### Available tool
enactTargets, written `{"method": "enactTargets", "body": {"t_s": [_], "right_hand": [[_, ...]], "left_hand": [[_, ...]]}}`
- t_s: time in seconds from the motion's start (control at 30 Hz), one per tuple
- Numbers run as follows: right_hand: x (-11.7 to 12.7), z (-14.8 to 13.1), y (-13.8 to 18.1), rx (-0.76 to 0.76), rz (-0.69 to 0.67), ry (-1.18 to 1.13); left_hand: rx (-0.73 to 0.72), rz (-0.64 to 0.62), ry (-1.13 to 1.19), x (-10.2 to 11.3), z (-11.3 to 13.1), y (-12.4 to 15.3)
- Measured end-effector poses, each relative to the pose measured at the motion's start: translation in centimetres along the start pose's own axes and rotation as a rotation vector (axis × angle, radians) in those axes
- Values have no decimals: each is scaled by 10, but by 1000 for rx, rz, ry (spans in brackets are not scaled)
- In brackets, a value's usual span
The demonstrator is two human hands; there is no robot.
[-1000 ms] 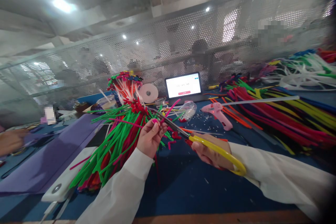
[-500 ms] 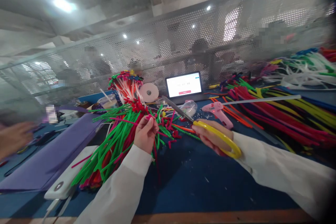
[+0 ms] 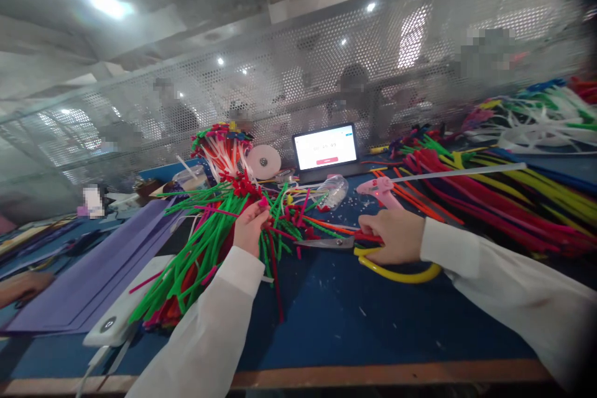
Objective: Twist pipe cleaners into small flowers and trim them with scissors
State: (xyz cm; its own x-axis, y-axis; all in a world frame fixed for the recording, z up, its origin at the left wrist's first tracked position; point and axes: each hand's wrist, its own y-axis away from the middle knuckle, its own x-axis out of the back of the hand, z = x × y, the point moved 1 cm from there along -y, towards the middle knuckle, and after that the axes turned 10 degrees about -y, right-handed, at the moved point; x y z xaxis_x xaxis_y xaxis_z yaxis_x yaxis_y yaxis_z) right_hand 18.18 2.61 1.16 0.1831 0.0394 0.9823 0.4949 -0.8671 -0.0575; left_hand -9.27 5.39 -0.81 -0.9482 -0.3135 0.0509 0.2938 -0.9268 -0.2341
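Observation:
My left hand point(image 3: 250, 227) is closed in a pinch on a pink pipe cleaner point(image 3: 263, 203), whose tip pokes out above the fingers. Behind and around that hand spreads a large bunch of green pipe cleaners point(image 3: 196, 249) with red and pink ones among them. Low over the blue table, my right hand point(image 3: 396, 236) is curled on a pair of scissors point(image 3: 396, 275) with yellow handles. The blades point left toward the bunch and look closed. Just beyond the right hand lies a pink glue gun point(image 3: 380, 189) with a long clear glue stick.
A lit tablet point(image 3: 325, 149) stands at the back, beside a white spool point(image 3: 264, 163). Purple sheets point(image 3: 93, 273) and a white power bank point(image 3: 116, 317) lie left. Pipe cleaners point(image 3: 494, 199) in many colours cover the right side. Another person's hand point(image 3: 25, 286) is at far left.
My right hand has come down with the scissors; their blades swung from pointing up-left to nearly level. My left hand shifted slightly left. The other person's hand moved lower at the left edge.

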Motion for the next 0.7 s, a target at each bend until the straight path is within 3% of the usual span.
{"method": "enactTargets", "body": {"t_s": [0.23,0.37,0.5,0.7], "right_hand": [[-3,-3,0,48,-32,41],[-1,-7,0,90,-47,71],[-2,-10,-1,94,-9,100],[-10,-8,-3,246,143,144]], "left_hand": [[-92,20,-194,-1,3,4],[-323,-109,-605,-8,21,11],[-464,-257,-878,-36,38,13],[-487,-207,-1233,-89,21,-13]]}}
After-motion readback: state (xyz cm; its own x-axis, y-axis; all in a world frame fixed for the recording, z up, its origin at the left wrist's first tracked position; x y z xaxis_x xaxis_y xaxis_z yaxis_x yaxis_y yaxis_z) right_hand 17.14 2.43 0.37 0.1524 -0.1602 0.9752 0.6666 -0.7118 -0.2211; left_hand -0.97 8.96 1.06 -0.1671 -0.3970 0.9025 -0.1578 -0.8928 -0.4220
